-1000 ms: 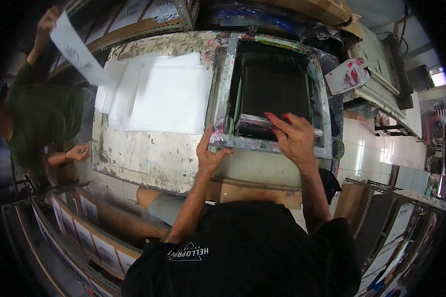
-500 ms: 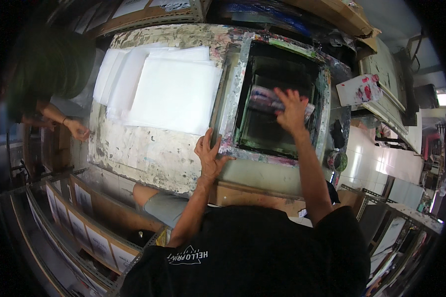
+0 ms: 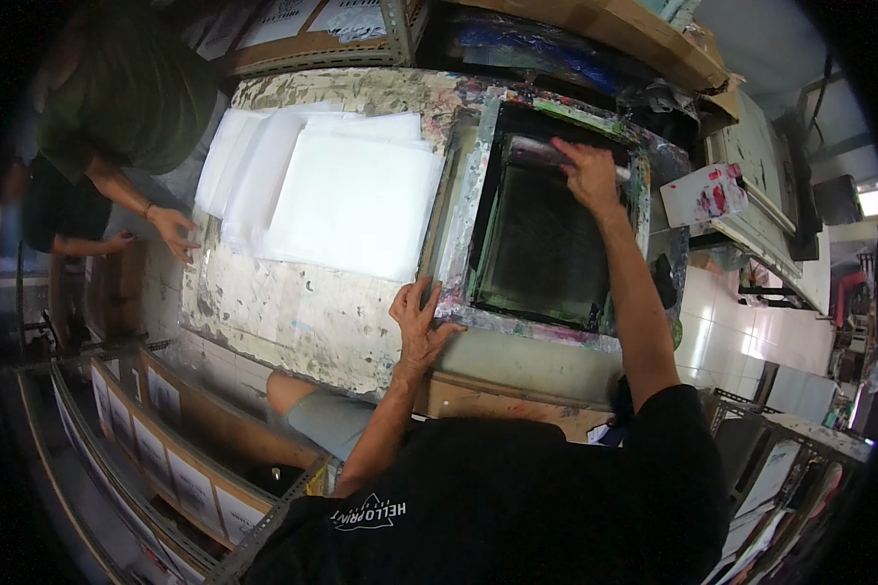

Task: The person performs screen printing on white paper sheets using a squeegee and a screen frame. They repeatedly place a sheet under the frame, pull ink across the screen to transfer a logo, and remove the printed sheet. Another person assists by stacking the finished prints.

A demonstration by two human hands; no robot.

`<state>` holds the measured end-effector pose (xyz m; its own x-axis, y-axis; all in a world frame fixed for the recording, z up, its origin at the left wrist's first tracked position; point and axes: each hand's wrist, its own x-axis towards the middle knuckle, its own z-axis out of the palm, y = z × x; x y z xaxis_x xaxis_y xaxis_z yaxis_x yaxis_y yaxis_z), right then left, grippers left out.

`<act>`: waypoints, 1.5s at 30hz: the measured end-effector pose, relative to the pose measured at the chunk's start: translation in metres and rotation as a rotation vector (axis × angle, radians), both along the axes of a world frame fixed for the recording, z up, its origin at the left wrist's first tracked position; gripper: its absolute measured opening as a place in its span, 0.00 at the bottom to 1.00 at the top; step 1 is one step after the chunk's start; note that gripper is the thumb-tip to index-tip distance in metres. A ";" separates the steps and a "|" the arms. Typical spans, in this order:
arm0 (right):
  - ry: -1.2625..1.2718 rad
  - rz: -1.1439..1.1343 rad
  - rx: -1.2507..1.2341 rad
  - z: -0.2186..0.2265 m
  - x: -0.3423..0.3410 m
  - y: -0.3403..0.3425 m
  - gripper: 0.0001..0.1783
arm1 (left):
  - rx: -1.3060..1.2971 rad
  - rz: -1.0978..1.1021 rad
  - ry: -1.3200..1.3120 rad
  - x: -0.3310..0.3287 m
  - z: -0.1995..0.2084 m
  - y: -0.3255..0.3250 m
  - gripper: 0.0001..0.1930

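A screen-printing frame (image 3: 456, 244) with paint-spotted edges lies on the right part of the table, dark mesh (image 3: 541, 239) inside it. At the far end of the mesh, my right hand (image 3: 591, 177) is closed on a squeegee (image 3: 535, 151), a long bar lying crosswise and partly hidden by the fingers. My left hand (image 3: 421, 327) rests at the near left corner of the frame, thumb and fingers apart, gripping nothing that I can see. Left of the frame lies a spread stack of white sheets (image 3: 356, 200).
The table (image 3: 302, 322) is stained with paint. Two other people stand at the left, one person's hand (image 3: 174, 232) by the table edge. A red-smeared white container (image 3: 702, 195) stands at the right. Shelving (image 3: 195, 468) fills the lower left; cardboard (image 3: 634, 39) lies beyond the frame.
My right hand has pushed the squeegee away from me, from mid-mesh to the far end. The left hand keeps its place at the frame's corner. The other person's hand has shifted slightly right.
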<state>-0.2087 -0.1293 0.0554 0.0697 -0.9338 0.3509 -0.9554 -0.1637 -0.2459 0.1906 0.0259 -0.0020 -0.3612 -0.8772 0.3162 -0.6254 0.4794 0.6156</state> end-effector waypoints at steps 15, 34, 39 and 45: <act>0.048 0.001 -0.081 0.164 0.120 0.205 0.33 | 0.005 0.192 0.490 -0.042 0.111 -0.021 0.38; 0.020 0.019 -0.272 0.302 0.043 0.066 0.29 | 0.287 0.412 0.475 -0.080 0.007 -0.052 0.11; -0.020 0.034 -0.280 0.302 0.042 0.064 0.27 | 0.458 0.532 0.876 -0.047 0.073 -0.071 0.06; -0.010 -0.001 -0.294 0.302 0.041 0.065 0.28 | 0.272 0.809 0.944 0.094 0.065 -0.105 0.05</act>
<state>-0.1675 -0.0640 0.3574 0.0638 -0.7920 0.6072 -0.9533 -0.2283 -0.1977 0.2847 -0.0793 0.0626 0.5714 -0.8180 -0.0663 0.0538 -0.0433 0.9976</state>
